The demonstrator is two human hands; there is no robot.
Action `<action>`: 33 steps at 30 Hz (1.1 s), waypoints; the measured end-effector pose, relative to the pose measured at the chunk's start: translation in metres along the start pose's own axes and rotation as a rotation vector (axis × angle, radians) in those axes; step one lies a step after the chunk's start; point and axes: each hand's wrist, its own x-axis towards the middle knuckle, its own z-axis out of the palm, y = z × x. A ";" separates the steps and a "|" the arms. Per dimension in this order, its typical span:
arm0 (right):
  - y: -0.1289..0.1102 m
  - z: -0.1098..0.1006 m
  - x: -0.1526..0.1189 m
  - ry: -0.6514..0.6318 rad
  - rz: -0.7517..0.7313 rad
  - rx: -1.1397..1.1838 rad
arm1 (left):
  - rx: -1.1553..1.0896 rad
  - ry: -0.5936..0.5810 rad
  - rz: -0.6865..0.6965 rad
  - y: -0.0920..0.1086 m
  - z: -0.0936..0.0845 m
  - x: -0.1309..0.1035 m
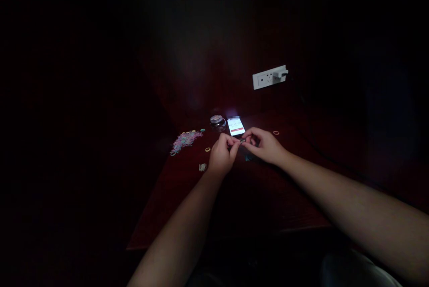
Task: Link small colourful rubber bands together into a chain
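Over the dark red table, my left hand (221,152) and my right hand (263,145) meet with their fingertips pinched close together. Between them is a small greenish elastic band (242,141), mostly covered by the fingers. Left of my hands lies a heap of pink, purple and teal elastic bands (185,142). A single yellow band (208,149) and a pale bundle of bands (203,167) rest nearer my left hand. Beneath my right hand, a small teal bundle (248,158) partly shows. One pink band (276,132) sits to the right.
A lit phone (236,127) stands just behind my hands, beside a round lidded jar (217,122). On the back wall is a white socket panel (264,79) with a plug (280,73) in it. A dark cable (313,141) runs down at the right. The surroundings are very dark.
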 end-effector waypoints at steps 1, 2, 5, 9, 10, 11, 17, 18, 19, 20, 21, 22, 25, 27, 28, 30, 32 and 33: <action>0.000 0.000 0.000 -0.016 0.003 0.003 | 0.011 -0.015 -0.001 -0.001 -0.001 0.000; 0.000 0.000 0.000 -0.028 0.004 0.002 | 0.022 -0.028 -0.002 -0.002 -0.001 0.001; 0.002 0.000 -0.001 -0.044 0.005 -0.001 | 0.043 -0.048 0.003 -0.002 -0.001 0.003; 0.004 -0.002 -0.002 -0.060 0.019 0.006 | 0.078 -0.040 0.015 -0.001 -0.001 0.003; 0.004 -0.002 -0.002 -0.059 0.017 0.006 | 0.086 -0.036 0.017 -0.001 -0.002 0.002; 0.004 -0.002 -0.002 -0.057 0.013 0.004 | 0.091 -0.032 0.019 -0.001 -0.002 0.002; 0.005 -0.001 -0.002 -0.050 0.034 -0.009 | 0.094 -0.013 0.029 0.000 -0.003 0.001; 0.005 -0.001 -0.002 -0.050 0.043 -0.005 | 0.095 -0.008 0.028 0.000 -0.003 0.001; 0.005 -0.001 -0.002 -0.049 0.053 -0.002 | 0.095 -0.005 0.026 0.000 -0.002 0.000; 0.005 -0.001 -0.002 -0.047 0.063 0.000 | 0.095 -0.002 0.024 0.000 -0.002 0.000; 0.005 -0.001 -0.002 -0.044 0.072 0.001 | 0.094 -0.001 0.021 0.000 -0.002 0.000; 0.005 -0.001 -0.002 -0.039 0.080 0.000 | 0.089 0.000 0.018 -0.001 -0.002 0.000; 0.005 -0.001 -0.002 -0.016 0.106 -0.011 | 0.064 0.002 0.011 -0.001 -0.002 0.001; 0.006 -0.001 -0.002 -0.011 0.114 -0.012 | 0.047 0.006 0.014 -0.002 -0.002 0.001; 0.007 -0.001 -0.002 -0.012 0.115 -0.012 | 0.041 0.007 0.015 -0.002 -0.002 0.001; 0.007 0.000 -0.002 -0.019 0.109 -0.019 | 0.029 0.006 0.014 -0.002 -0.002 0.001; 0.007 -0.001 -0.002 -0.020 0.099 -0.034 | 0.015 0.000 0.012 -0.002 -0.002 0.000; 0.007 -0.001 -0.002 -0.021 0.094 -0.040 | 0.010 -0.005 0.014 -0.001 -0.002 0.000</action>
